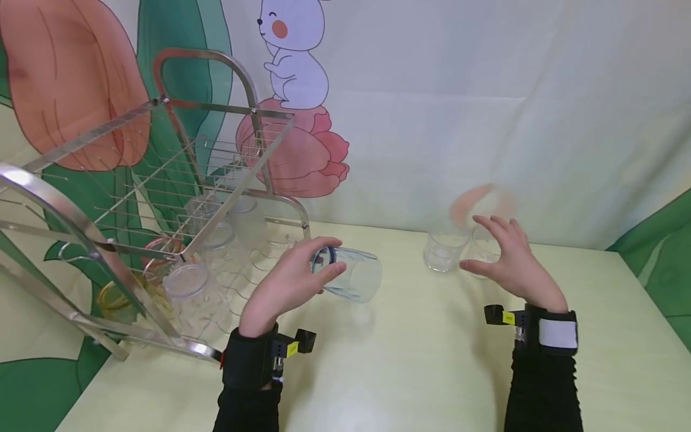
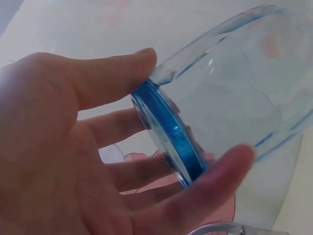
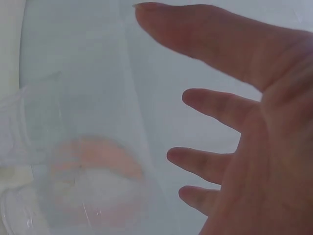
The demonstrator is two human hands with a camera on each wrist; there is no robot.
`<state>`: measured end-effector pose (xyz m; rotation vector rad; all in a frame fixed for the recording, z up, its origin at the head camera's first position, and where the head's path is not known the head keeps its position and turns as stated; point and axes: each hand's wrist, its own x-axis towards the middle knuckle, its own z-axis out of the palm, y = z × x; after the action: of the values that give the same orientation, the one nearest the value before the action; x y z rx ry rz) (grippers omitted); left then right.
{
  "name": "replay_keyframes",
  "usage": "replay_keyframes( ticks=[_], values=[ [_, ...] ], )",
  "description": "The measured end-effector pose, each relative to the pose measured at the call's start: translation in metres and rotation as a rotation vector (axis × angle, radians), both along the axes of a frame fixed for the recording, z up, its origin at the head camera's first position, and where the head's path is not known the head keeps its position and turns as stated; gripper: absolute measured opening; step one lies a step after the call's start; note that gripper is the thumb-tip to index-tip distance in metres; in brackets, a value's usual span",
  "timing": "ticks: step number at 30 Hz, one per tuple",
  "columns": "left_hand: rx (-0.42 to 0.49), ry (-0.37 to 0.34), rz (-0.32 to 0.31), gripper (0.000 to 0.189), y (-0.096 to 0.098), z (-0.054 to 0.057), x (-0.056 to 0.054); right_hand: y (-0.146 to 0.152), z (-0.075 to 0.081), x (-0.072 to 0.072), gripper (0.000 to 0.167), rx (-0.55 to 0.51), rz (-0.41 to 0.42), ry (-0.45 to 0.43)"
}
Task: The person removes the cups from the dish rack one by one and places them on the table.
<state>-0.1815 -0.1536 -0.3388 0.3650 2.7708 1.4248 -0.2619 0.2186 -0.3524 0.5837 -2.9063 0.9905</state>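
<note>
My left hand (image 1: 288, 277) holds a clear drinking glass (image 1: 357, 276) tipped on its side above the table. In the left wrist view, thumb and fingers grip the glass around its thick blue base (image 2: 168, 132), and its mouth points away from the palm. On the right, my right hand (image 1: 515, 261) is spread with fingers and thumb apart, holding nothing. Right beside it a clear glass (image 1: 441, 252) stands upright on the table. A second clear glass (image 1: 482, 243) is partly hidden behind the right hand; whether the hand touches it I cannot tell.
A two-tier metal rack (image 1: 183, 345) stands at the left. Several clear glasses (image 1: 189, 288) sit upside down on its lower tier, with a yellow-tinted glass (image 1: 116, 300) among them. A printed curtain (image 1: 432, 120) hangs behind the pale table (image 1: 405, 372).
</note>
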Motion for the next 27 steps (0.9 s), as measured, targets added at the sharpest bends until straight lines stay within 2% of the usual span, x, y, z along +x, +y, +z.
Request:
replay_keyframes(
  ticks=[9, 18, 20, 27],
  values=[
    [0.083, 0.070, -0.030, 0.046, 0.008, -0.006, -0.008, -0.019, 0.000, 0.008, 0.086, -0.114, 0.057, 0.014],
    [0.136, 0.047, -0.034, 0.047, 0.014, -0.011, -0.010, -0.037, 0.008, 0.021, 0.078, -0.191, 0.089, 0.016],
    [0.150, 0.049, -0.033, 0.047, 0.017, -0.011, -0.009, -0.041, 0.010, 0.024, 0.074, -0.231, 0.114, 0.010],
    [0.173, 0.119, -0.108, 0.046, 0.027, -0.006, -0.006, -0.050, 0.016, 0.032, 0.062, -0.487, 0.256, -0.071]
  ],
)
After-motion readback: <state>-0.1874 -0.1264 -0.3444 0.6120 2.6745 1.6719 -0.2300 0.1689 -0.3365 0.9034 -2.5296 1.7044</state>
